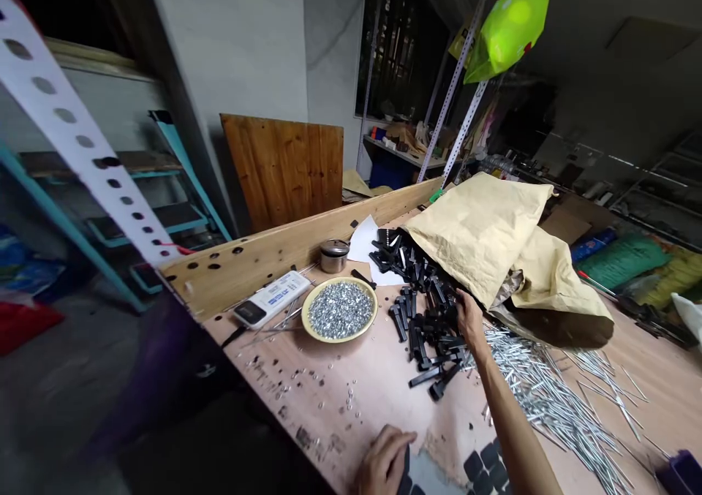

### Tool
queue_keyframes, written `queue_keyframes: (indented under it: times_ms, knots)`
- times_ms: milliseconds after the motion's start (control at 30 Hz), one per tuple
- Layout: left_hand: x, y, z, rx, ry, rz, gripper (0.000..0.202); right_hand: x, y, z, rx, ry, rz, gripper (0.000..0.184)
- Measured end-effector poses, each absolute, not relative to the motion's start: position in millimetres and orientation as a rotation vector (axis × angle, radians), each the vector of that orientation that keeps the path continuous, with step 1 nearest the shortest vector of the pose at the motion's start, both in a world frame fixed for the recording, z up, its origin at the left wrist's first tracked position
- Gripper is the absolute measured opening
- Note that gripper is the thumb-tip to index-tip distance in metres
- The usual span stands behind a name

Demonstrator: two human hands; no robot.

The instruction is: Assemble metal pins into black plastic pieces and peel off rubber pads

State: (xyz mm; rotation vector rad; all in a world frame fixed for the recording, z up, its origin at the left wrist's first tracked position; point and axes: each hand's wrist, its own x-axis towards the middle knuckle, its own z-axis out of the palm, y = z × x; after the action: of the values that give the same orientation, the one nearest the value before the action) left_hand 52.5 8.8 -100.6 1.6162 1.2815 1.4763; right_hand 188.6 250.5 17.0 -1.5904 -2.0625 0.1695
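Note:
My right hand (pixel 470 318) reaches into a heap of black T-shaped plastic parts (pixel 420 334) beside a large brown paper sack (pixel 477 224). Its fingers are bent and closed at one of the parts, with the fingertips partly hidden. At the bottom of the view, my left hand (pixel 384 457) rests low over the table's near edge, fingers curled against a black plastic part (pixel 406 469) that shows only in part. Black square pieces (pixel 485 466) lie to its right. Many thin metal rods (pixel 542 385) are spread right of my right forearm.
A yellow bowl (pixel 308 332) of small metal nuts stands left of the heap. Behind it are a round metal tin (pixel 334 256) and a white digital scale (pixel 277 297). A wooden board (pixel 296 223) edges the table's back; loose nuts (pixel 349 396) dot the tabletop.

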Motion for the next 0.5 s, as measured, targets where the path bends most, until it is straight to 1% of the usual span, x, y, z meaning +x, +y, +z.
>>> queue_keyframes:
  times_ms: [100,167,233,300,367,433,500]
  knots:
    - [46,16,-72,1.724,1.35,1.534,0.035,198,212,25,-1.632,-2.009,0.228,0.038]
    - [44,24,-50,1.846,1.44,1.572,0.038,199,174,29,-1.605,-2.027,0.381,0.032]
    - [44,34,-35,2.04,1.489,1.542,0.044,197,135,33,-1.508,-2.097,0.66,0.026]
    - [45,43,-29,2.184,1.486,1.428,0.051,194,104,37,-1.388,-2.136,0.966,0.023]
    - [45,50,-31,2.142,1.448,1.323,0.05,193,92,40,-1.299,-2.137,1.189,0.025]
    - [44,55,-36,1.862,1.431,1.304,0.041,195,104,44,-1.306,-2.135,1.209,0.031]
    - [39,59,-41,1.449,1.42,1.302,0.033,194,135,46,-1.48,-2.118,0.977,0.031]
